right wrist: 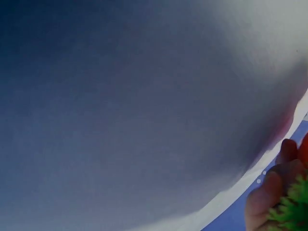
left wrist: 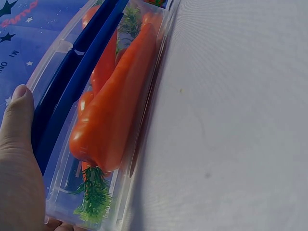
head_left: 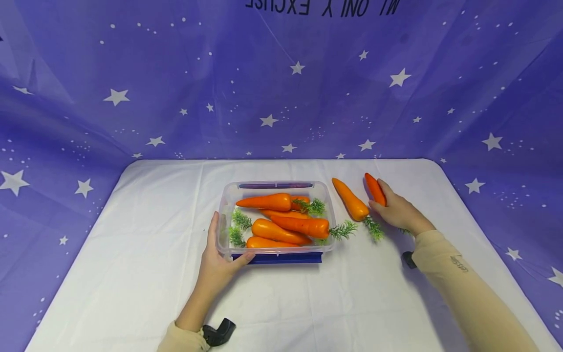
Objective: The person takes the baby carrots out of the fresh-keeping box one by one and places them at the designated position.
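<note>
A clear plastic container (head_left: 331, 215) with a blue front latch (head_left: 281, 258) holds several orange toy carrots (head_left: 268, 201) with green tops. My left hand (head_left: 220, 266) grips its front left corner, the thumb on the front edge and the fingers along the left side. In the left wrist view, one carrot (left wrist: 118, 106) shows through the container's wall. My right hand (head_left: 398, 210) holds a redder carrot (head_left: 375, 188) between thumb and fingers, its tip pointing to the back; the palm hides much of it. The right wrist view catches only some fingers and the carrot's green top (right wrist: 293, 207).
Another carrot (head_left: 350, 199) lies on the white tablecloth (head_left: 145, 254) between the container and my right hand, its leaves toward the front. One carrot's leaves (head_left: 344, 230) stick out past the container's right rim. A purple star-patterned curtain (head_left: 246, 98) stands behind and beside the table.
</note>
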The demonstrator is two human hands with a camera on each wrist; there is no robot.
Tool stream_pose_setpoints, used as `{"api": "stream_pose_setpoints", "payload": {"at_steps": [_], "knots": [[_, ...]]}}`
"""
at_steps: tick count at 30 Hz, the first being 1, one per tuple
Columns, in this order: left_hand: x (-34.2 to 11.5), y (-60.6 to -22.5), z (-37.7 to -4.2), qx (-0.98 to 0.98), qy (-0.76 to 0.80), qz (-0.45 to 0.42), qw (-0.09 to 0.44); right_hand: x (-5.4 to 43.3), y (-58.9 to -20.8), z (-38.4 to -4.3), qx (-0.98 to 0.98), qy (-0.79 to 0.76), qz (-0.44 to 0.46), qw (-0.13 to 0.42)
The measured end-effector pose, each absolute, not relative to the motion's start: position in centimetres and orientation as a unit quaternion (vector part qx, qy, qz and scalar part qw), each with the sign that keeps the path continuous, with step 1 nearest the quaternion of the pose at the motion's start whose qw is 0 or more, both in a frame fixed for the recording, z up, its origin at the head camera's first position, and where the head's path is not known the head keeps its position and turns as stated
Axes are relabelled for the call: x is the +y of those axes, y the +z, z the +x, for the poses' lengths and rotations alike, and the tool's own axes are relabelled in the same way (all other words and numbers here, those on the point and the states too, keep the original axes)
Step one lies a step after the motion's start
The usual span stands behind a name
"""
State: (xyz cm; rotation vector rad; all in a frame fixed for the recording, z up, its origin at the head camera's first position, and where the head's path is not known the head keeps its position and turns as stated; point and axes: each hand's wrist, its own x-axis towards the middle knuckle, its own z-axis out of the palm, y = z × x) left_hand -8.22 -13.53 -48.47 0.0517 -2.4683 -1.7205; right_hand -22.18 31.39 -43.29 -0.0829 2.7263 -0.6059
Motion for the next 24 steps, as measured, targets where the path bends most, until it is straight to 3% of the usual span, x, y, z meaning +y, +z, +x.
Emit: {"api": "stream_pose_setpoints", "payload": {"at_steps": [15, 24], "knots": [[-13.5, -48.5, -8.3, -0.819, -0.569, 0.019, 0.064, 31.6, -43.6, -21.8, 0.971, -0.132, -0.036, 0.198], [-13.6, -48.4, -8.3, -0.821, -0.567, 0.023, 0.061, 30.7, -41.6, -21.5, 0.988, -0.111, -0.023, 0.109]]}}
